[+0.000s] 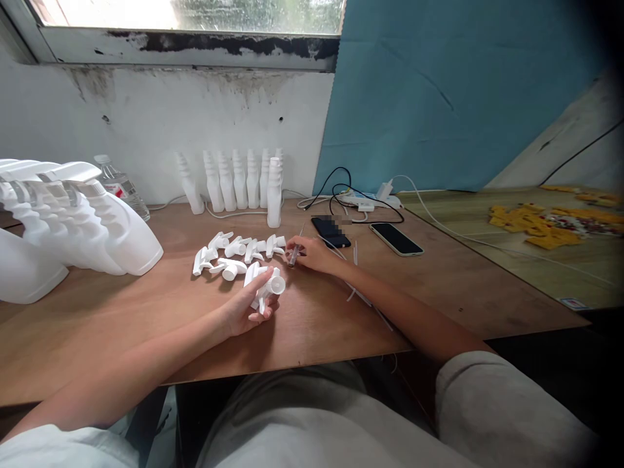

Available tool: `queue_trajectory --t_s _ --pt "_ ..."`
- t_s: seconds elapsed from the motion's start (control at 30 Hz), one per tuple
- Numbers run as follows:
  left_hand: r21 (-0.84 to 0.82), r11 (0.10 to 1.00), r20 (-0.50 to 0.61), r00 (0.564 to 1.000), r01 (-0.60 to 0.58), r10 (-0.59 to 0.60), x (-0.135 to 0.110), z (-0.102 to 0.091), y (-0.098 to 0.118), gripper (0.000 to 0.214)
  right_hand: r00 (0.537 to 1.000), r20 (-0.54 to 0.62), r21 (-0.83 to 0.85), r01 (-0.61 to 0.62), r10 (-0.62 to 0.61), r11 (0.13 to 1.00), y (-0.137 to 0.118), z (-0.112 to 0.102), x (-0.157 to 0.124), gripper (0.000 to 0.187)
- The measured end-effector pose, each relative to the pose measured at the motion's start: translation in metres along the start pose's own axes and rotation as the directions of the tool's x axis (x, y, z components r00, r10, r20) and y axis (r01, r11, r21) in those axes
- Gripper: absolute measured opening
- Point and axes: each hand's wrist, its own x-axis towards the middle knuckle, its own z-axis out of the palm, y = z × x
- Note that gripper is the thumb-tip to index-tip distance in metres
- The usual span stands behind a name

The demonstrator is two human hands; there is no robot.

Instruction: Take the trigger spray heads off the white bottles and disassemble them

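Note:
My left hand (247, 304) is closed around a white trigger spray head (277, 285), its round collar facing me. Just to the right and a little farther back, my right hand (312, 253) pinches a slim tool (293, 255) with a clear handle and a thin shaft pointing up; it looks like a small screwdriver, though its tip is hard to make out. Several more white trigger spray heads (229, 268) lie loosely grouped on the brown table beyond my left hand. Thin white tubes (359, 296) lie under and beside my right forearm.
White bottles without spray heads (227, 185) stand along the wall, one nearer (274, 195). Large white spray bottles (114, 221) and a clear water bottle (121, 185) are at left. Two phones (331, 232) (396, 238), cables and a power strip (365, 203) lie at the right.

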Motion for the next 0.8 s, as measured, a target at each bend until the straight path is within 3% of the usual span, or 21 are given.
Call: queue_trajectory --t_s 0.1,0.2,0.3,0.37,0.43,0.47,0.5,0.53,0.57,0.63,0.8 --pt "0.021 0.996 0.015 0.996 -0.089 0.089 -0.006 0.005 0.009 0.043 0.999 -0.051 0.018 0.006 -0.005 1.000 0.005 -0.007 -0.001 0.023" --pt "0.103 0.972 -0.026 0.977 -0.209 0.213 -0.014 0.007 0.031 0.034 0.998 -0.065 -0.006 0.008 -0.008 1.000 0.013 -0.020 -0.004 0.024" --pt "0.328 0.884 -0.147 0.906 -0.334 0.397 -0.020 -0.003 0.066 0.034 0.997 -0.005 -0.158 0.070 -0.072 0.985 0.023 -0.033 -0.008 0.023" --pt "0.550 0.752 -0.251 0.787 -0.363 0.564 -0.022 -0.019 0.091 0.038 0.990 0.086 -0.261 0.131 -0.112 0.956 0.028 -0.039 -0.010 0.021" --pt "0.766 0.568 -0.316 0.592 -0.301 0.741 -0.022 -0.042 0.111 0.040 0.977 0.183 -0.281 0.155 -0.105 0.947 0.029 -0.044 -0.011 0.020" --pt "0.850 0.480 -0.332 0.489 -0.216 0.807 -0.022 -0.055 0.119 0.040 0.968 0.234 -0.264 0.152 -0.090 0.952 0.029 -0.045 -0.011 0.019" --pt "0.907 0.411 -0.339 0.415 -0.095 0.844 -0.022 -0.067 0.125 0.040 0.958 0.279 -0.245 0.141 -0.070 0.959 0.027 -0.047 -0.012 0.018" --pt "0.934 0.356 -0.343 0.368 0.034 0.864 -0.021 -0.079 0.129 0.040 0.947 0.317 -0.233 0.128 -0.049 0.964 0.026 -0.048 -0.012 0.017" --pt "0.939 0.310 -0.344 0.349 0.151 0.872 -0.021 -0.090 0.131 0.040 0.938 0.345 -0.233 0.117 -0.030 0.965 0.025 -0.049 -0.012 0.016" --pt "0.922 0.241 -0.346 0.363 0.303 0.865 -0.020 -0.106 0.133 0.041 0.929 0.371 -0.257 0.112 -0.009 0.960 0.024 -0.050 -0.012 0.015" --pt "0.925 0.120 -0.292 0.469 0.362 0.833 -0.011 -0.122 0.125 0.044 0.920 0.391 -0.282 0.121 -0.002 0.952 0.030 -0.049 -0.012 0.018"
